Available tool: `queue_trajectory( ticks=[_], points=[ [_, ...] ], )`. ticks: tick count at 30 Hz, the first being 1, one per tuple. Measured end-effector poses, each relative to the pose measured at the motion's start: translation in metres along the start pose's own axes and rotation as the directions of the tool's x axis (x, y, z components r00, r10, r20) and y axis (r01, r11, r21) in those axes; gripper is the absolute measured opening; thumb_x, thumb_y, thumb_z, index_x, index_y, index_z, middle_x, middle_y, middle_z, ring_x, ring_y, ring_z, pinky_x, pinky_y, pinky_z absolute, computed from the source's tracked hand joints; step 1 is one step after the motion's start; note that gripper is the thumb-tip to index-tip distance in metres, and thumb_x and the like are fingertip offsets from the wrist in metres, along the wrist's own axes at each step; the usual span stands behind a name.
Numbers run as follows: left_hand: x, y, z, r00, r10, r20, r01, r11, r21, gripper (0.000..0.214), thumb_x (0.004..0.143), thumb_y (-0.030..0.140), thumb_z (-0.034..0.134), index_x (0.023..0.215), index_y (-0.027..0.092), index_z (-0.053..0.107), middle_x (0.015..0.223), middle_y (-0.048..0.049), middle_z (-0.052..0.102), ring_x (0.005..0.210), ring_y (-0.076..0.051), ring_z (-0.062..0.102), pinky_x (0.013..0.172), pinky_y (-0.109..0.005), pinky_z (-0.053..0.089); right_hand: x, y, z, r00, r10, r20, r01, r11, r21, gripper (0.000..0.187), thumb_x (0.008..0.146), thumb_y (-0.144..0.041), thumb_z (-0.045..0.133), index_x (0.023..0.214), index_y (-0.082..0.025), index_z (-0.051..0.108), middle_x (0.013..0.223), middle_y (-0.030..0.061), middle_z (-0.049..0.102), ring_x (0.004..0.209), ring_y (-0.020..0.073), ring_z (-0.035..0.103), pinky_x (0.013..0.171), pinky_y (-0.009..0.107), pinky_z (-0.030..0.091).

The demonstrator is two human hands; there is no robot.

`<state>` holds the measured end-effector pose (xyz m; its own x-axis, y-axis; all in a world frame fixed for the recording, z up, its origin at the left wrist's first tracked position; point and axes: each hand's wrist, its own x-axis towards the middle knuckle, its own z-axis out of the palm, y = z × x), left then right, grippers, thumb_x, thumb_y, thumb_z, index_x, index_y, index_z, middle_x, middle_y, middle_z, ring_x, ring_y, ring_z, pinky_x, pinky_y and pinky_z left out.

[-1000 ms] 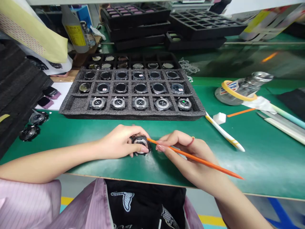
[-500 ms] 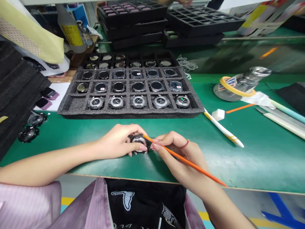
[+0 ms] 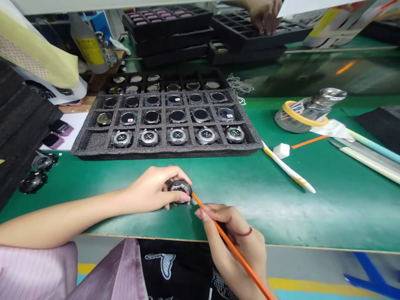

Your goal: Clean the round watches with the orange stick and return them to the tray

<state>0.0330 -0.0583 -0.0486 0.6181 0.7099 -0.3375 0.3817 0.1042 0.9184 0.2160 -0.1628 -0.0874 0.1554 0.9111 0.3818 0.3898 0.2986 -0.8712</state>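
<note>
Nothing legible, even the yellow bottle label (image 3: 91, 51)

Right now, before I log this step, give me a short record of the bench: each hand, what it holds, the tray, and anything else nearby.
Left hand: grips a round black watch case
Right hand: holds an orange pointed stick like a pen, its tip at the case's edge
Tray: grey foam tray beyond the hands, watch cases in rows of compartments
Bench surface: green mat
Nearby: white-and-yellow stick to the right
Co-worker: a hand at the black trays beyond
</note>
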Motion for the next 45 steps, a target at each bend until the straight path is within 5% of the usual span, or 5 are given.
queue_trajectory(
  ticks=[17,22,33,40,45],
  points=[
    [0.0,0.001,0.0,1.0,-0.002,-0.003,0.002,1.0,-0.019,0.029,0.083,0.033,0.076,0.104,0.017,0.064,0.082,0.001,0.069,0.056,-0.01,0.064,0.045,-0.019,0.057,-0.003,-0.001,0.002,0.999,-0.017,-0.031,0.016,0.999,-0.039,0.017,0.094,-0.009,0.063,0.085,-0.023,0.058,0.082,-0.0007,0.075,0.077,0.0127,0.077,0.069,0.02,0.061],
    [0.0,-0.001,0.0,1.0,-0.019,-0.007,0.019,1.0,0.012,0.028,0.083,0.032,0.075,0.104,0.018,0.064,0.084,0.0003,0.07,0.052,-0.009,0.064,0.045,-0.019,0.056,-0.016,-0.002,0.002,0.99,-0.137,0.027,0.139,0.988,-0.064,0.023,0.091,0.001,0.06,0.093,-0.022,0.056,0.082,0.0015,0.07,0.077,0.0143,0.074,0.07,0.027,0.06],
    [-0.004,-0.001,0.0,0.999,0.025,-0.026,-0.022,0.996,0.083,0.024,0.088,0.034,0.073,0.103,0.019,0.061,0.084,0.0016,0.071,0.051,-0.008,0.064,0.047,-0.017,0.052,-0.008,-0.011,0.003,0.991,-0.079,0.111,0.087,0.993,-0.076,0.016,0.094,-0.009,0.059,0.085,-0.022,0.06,0.075,0.0006,0.074,0.069,0.0154,0.073,0.065,0.029,0.058],
    [-0.006,-0.003,0.006,0.995,0.048,-0.085,-0.071,0.953,-0.295,0.035,0.089,0.042,0.076,0.104,0.016,0.057,0.085,-0.0019,0.069,0.075,-0.016,0.072,0.056,-0.023,0.061,0.001,-0.012,-0.008,0.993,0.001,-0.122,0.024,0.979,0.203,0.014,0.094,-0.009,0.065,0.09,-0.023,0.064,0.08,0.0014,0.079,0.074,0.0153,0.079,0.068,0.024,0.065],
    [-0.005,0.0,0.009,0.998,-0.031,-0.057,0.007,0.921,-0.39,0.038,0.089,0.041,0.078,0.108,0.012,0.066,0.091,-0.0039,0.07,0.08,-0.014,0.073,0.069,-0.025,0.065,-0.002,0.0,0.003,0.993,-0.091,-0.074,0.1,0.988,0.115,0.017,0.093,-0.008,0.067,0.098,-0.024,0.066,0.089,0.0031,0.08,0.085,0.0164,0.08,0.077,0.027,0.066]
  ],
)
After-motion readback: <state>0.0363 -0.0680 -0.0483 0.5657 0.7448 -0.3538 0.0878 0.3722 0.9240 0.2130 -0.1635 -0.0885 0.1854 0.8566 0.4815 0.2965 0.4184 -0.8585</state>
